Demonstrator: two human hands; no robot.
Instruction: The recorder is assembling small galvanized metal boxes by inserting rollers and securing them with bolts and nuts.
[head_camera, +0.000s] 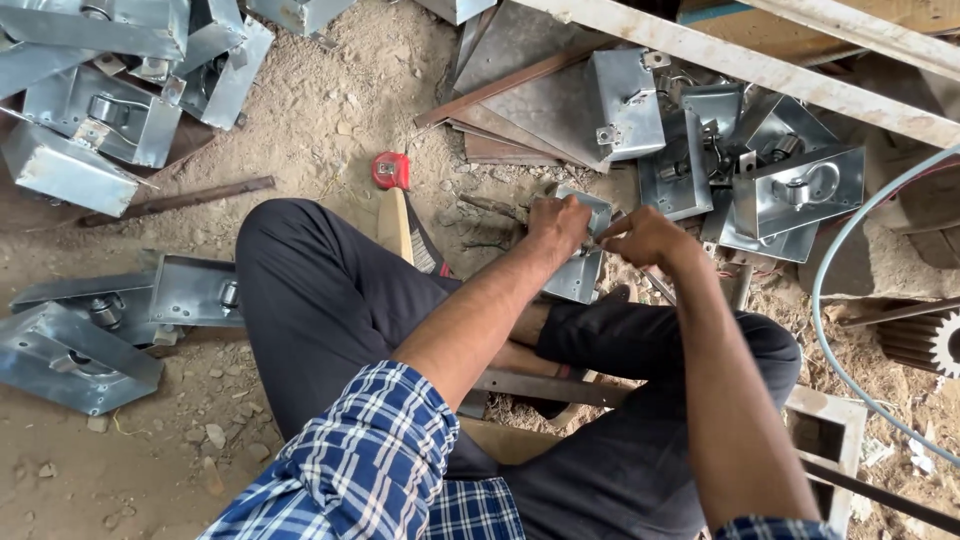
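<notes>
Seated on sandy ground, my left hand (558, 222) closes around a grey metal box housing (580, 262) resting above my knees, while my right hand (645, 238) pinches something small at its edge. Similar open housings (800, 190), each holding a roller, lie piled nearby.

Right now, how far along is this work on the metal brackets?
Looks partway. Brackets with rollers fitted lie heaped at upper left, lower left and upper right; those look done. In hand: the left hand grips one bracket while the right hand pinches something small at its edge. I cannot tell which heap, if any, still waits.
</notes>
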